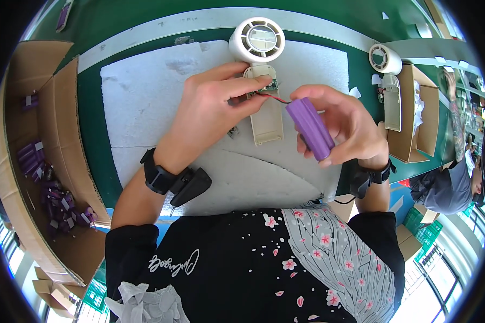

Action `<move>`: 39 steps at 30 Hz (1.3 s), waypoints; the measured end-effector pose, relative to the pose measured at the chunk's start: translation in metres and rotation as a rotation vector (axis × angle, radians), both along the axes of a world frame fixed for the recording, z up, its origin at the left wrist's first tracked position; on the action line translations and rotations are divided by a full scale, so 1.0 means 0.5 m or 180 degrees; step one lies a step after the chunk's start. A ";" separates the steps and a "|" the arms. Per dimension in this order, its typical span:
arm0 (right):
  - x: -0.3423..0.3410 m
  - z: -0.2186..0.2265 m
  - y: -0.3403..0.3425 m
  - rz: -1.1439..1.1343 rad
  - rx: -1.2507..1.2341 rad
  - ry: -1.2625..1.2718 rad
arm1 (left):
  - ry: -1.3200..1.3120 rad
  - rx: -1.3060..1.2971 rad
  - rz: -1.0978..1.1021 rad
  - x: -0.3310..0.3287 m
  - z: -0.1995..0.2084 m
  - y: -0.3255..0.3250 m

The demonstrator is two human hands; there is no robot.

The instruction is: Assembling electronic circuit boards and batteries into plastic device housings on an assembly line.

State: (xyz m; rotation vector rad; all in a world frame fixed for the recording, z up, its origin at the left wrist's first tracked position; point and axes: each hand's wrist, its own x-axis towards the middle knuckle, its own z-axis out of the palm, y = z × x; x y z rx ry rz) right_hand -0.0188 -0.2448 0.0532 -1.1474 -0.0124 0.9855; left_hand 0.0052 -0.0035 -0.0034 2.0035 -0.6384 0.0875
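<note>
A cream handheld fan lies face up, its round grille head [257, 40] away from me and its hollow handle shell [267, 124] pointing toward me. A small green circuit board [272, 85] shows at the top of the handle. My left hand [215, 97] is closed there, thumb and index finger pinched around the end of thin red and black wires [275, 97]; their very tip is hidden. Those wires run to a purple battery pack [310, 129]. My right hand [353, 124] grips that pack, tilted, to the right of the handle.
A white foam sheet [161, 102] lies under the work on the green table. At left, a deep cardboard box [64, 134] holds several purple battery packs [59, 204]. Another opened fan [392, 102] lies by a smaller carton [425, 116] at right, where a co-worker [447, 183] sits beyond.
</note>
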 end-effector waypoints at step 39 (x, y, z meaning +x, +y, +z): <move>-0.072 -0.049 0.108 -0.0236 -0.2582 -0.4102 | 0.0304 0.0307 -0.0630 0.018 0.019 0.036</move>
